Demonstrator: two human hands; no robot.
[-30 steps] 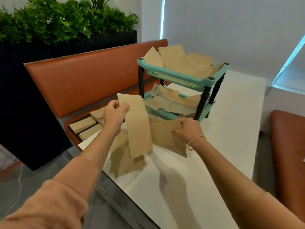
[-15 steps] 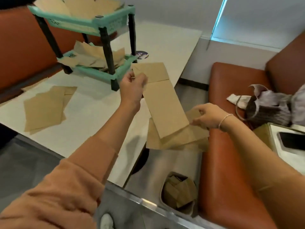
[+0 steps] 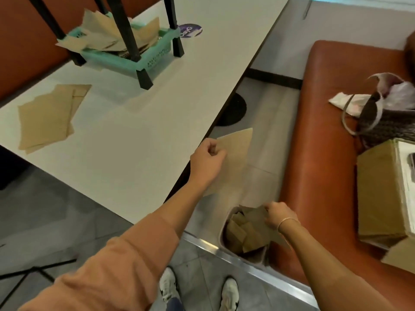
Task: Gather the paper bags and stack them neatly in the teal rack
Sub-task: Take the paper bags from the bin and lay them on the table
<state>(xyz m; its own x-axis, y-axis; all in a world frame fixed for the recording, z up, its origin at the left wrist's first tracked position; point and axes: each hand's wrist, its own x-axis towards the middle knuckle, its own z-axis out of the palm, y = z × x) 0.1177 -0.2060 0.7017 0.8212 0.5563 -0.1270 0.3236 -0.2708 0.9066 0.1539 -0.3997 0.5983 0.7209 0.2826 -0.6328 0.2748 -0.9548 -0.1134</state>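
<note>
Your left hand (image 3: 207,159) pinches a paper bag (image 3: 235,153) beside the table (image 3: 139,135) edge, right hand (image 3: 279,215) pinching bags (image 3: 253,218) over the bin (image 3: 224,223).

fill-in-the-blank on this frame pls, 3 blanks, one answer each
1. The left hand grips a flat paper bag past the ____ edge.
2. The right hand pinches paper bags at the rim of the ____ on the floor.
3. The teal rack stands on ____ legs.

Missing words: table; bin; black
</note>
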